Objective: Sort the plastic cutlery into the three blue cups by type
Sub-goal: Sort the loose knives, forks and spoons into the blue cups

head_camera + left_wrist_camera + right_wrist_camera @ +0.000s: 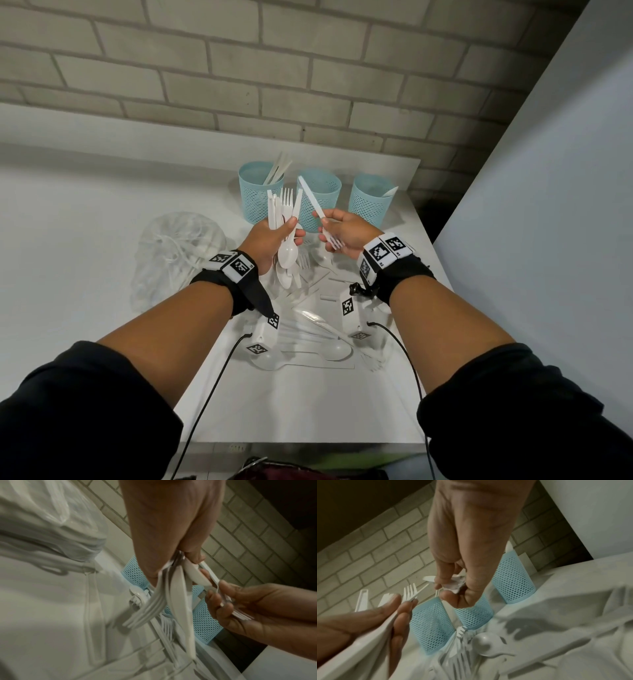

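Three blue mesh cups stand in a row at the back of the white table [102, 205]: left cup [257, 198], middle cup [320, 205], right cup [370, 205]. Knife-like handles [277, 169] stick out of the left cup and a spoon [390, 192] out of the right one. My left hand [291, 229] grips an upright bundle of white forks, spoons and knives [284, 212] in front of the left cup. My right hand [327, 226] pinches a single white fork [317, 205], tines down by the palm, handle slanting up before the middle cup. The bundle [171, 595] shows in the left wrist view.
Loose white cutlery [318, 329] lies scattered on the table under and behind my wrists. A crumpled clear plastic bag [178, 253] sits to the left. A brick wall stands behind the cups, a grey panel [548, 205] on the right. The table's front edge [291, 442] is close to me.
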Tool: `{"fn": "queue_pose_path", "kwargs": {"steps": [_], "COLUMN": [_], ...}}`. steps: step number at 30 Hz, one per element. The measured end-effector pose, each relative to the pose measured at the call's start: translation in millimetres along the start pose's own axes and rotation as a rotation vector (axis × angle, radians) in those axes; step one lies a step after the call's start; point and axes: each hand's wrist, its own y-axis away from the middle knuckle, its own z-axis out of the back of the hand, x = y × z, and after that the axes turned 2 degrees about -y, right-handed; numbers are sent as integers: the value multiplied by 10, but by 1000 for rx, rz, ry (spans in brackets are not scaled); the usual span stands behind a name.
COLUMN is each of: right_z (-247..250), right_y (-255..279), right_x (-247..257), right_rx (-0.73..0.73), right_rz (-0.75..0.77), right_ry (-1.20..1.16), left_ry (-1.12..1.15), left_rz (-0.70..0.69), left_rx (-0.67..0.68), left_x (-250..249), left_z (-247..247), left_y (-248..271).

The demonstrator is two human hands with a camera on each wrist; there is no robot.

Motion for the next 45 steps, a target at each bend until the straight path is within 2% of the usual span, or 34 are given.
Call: {"fn": "queue_pose_path", "kwargs": {"steps": [7,12,16,20,23,29,36,38,40,45], "right_z": [172,273,332,311,248,112,32,27,34,108], "right_y": [-25,-92,-135,-153,-146,-162,-162,-151,-141,-190], "right_x": [-48,-69,-48,25,95,102,41,36,37,54], "right_rx": [-144,-313,-296,-276,-258,-178,5,59,42,-155], "right_rz": [129,168,180,192,124,110,-61,-76,-56,56], "right_ry": [-107,-514,-761,-845,-836,-357,-99,-95,-137,-304], "left_ry": [19,20,5,16,18,32,6,-2,-12,-38], "left_rz": [12,14,11,9,24,70,113,116,111,122], "left_rx": [-32,-31,-6,28,96,214,296,303,309,313], "left_x": [36,67,83,92,84,27,-31,-36,-36,-27], "left_z": [49,81,72,64,64,47,-10,-31,-49,-49], "left_y": [-42,-66,-72,-65,-67,-4,61,75,84,84]}}
